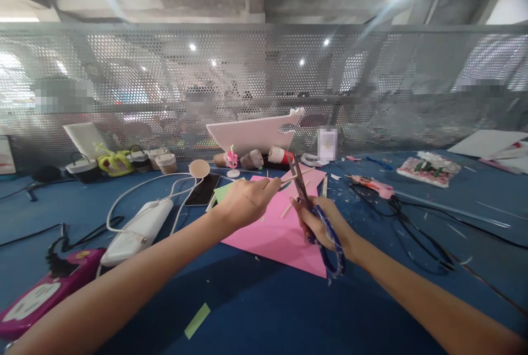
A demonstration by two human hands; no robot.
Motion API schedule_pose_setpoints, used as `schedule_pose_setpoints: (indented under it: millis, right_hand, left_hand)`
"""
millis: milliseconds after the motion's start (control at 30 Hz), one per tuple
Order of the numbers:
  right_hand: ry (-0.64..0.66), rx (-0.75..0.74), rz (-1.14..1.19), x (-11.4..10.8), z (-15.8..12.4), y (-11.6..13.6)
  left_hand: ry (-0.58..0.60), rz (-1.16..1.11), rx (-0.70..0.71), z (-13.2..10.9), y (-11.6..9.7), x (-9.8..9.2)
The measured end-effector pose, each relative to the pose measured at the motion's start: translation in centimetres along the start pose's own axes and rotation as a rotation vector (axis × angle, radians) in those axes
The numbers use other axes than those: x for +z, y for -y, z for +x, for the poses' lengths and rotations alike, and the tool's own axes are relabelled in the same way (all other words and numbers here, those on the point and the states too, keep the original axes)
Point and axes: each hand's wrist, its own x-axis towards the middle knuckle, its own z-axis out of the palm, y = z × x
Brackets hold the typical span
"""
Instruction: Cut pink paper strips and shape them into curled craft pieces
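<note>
My right hand is wrapped round a pair of scissors with blue handles, the blades pointing up and parted. A thin wooden stick is pinched in my left hand, and its far end reaches the blades. Whether the blades touch the stick I cannot tell. Below both hands lies a sheet of pink paper, with another loose wooden stick on it. A piece of green paper shows partly behind my left hand.
On the left are a white power strip, a magenta socket block and a phone. Paper cups and a white board stand behind. A pink glue gun with black cable lies right, near a decorated block.
</note>
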Motion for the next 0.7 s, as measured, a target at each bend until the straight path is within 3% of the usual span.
schedule_pose_setpoints:
  millis: [167,433,600,700]
  right_hand:
    - [-0.013,0.006,-0.052,-0.1,0.1,0.1]
    - [-0.021,-0.025,-0.078,0.1,-0.5,1.1]
    - [-0.020,-0.027,-0.089,0.5,-0.7,1.4]
    - [-0.037,-0.074,-0.133,0.6,-0.8,1.3]
  left_hand:
    - [0.006,0.147,0.019,0.3,-0.2,-0.8]
    - [-0.275,0.369,0.008,0.1,-1.5,-0.4]
    - [-0.323,0.295,0.032,-0.1,-1.0,0.2]
    - [-0.324,0.183,-0.029,-0.1,-0.9,0.4]
